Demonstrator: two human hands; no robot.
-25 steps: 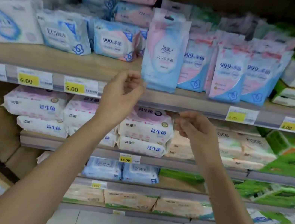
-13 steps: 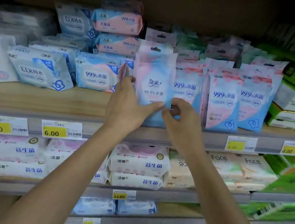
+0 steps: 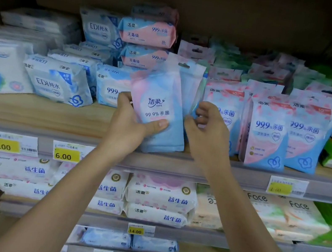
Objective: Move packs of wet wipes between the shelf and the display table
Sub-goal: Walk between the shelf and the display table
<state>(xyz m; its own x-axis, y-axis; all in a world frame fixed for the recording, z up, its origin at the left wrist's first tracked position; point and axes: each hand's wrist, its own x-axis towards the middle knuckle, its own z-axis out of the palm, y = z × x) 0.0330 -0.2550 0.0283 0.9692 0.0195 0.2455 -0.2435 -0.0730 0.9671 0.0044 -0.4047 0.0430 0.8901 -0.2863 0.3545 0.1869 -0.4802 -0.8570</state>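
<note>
1. At the front of the light wooden shelf board (image 3: 51, 116), head view: a pink-and-blue soft plastic wet-wipe pack (image 3: 159, 107) with a hang-hole tab stands slightly tilted, its lower edge at the grey price-label rail (image 3: 175, 168).
2. Bare board lies to the left, in front of the flat blue-and-white packs (image 3: 57, 82). A row of upright pink-and-blue packs (image 3: 268, 130) stands near on the right. A pale second pack (image 3: 190, 81) stands directly behind.
3. Left hand (image 3: 130, 124) grips the pack's lower left, thumb across the front, fingers behind.
4. Right hand (image 3: 206, 130) sits at the pack's right edge, fingers curled. Whether it pinches anything cannot be told.
</note>
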